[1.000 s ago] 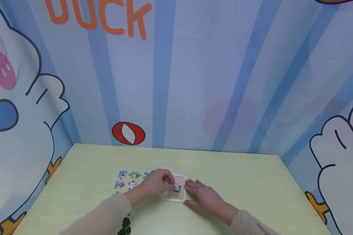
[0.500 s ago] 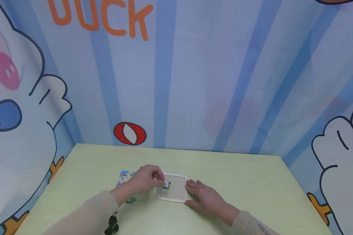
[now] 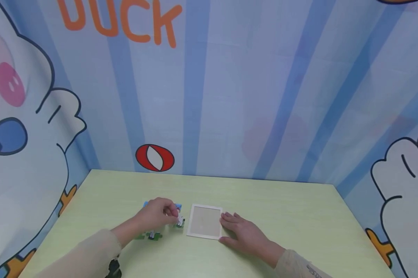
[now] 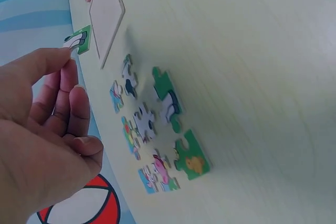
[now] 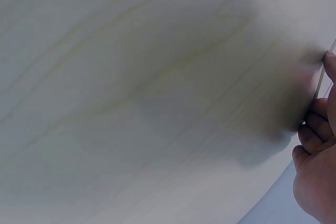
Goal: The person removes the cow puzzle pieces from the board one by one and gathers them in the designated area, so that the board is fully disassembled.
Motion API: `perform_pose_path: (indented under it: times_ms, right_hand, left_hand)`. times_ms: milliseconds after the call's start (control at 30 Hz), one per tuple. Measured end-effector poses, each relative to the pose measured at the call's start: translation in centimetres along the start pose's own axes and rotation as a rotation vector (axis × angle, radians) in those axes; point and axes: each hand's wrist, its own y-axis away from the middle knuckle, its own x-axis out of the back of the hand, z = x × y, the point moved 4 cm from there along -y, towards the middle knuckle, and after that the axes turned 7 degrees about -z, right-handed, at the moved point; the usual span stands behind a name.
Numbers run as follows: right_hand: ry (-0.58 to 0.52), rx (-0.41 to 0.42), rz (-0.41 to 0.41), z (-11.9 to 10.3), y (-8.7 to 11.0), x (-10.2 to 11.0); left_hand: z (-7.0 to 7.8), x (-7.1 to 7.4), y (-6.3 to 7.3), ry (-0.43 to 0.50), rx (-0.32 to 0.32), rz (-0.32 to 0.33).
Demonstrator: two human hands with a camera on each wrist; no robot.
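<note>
Between thumb and forefinger, my left hand pinches a small jigsaw puzzle piece printed in green, white and black. The piece is raised off the table, left of a square puzzle tray with a white rim and plain beige base. My right hand lies at the tray's right edge, fingertips touching the rim and fingers fairly straight. Loose puzzle pieces lie in rough rows beneath and beside my left hand, which partly hides them in the head view. One green corner piece shows a brown figure.
A pale yellow-green wooden table carries everything. Behind it hangs a blue striped cloth backdrop with orange lettering and cartoon figures, which also closes off the left and right sides.
My left hand has moved left, carrying the pinched puzzle piece from over the tray to beside the loose pieces. The tray now shows fully. My right hand stays at its edge.
</note>
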Motion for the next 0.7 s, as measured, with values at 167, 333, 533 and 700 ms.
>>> perform_pose_path:
  times_ms: [167,333,533,700]
  right_hand:
    - [-0.001,-0.007,0.001,0.0,0.1,0.0]
    - [0.011,-0.003,0.008,0.1,0.2,0.0]
    - [0.016,0.005,0.014,0.1,0.1,-0.1]
    - [0.021,0.002,0.009,0.2,0.0,-0.2]
  left_hand:
    - [-1.2,0.0,0.5,-0.021,0.024,-0.015]
    - [-2.0,-0.4,0.8,-0.049,0.037,-0.033]
    - [-2.7,-0.9,1.0,-0.069,0.054,-0.042]
    - [-3.0,-1.1,1.3,-0.075,0.022,-0.031]
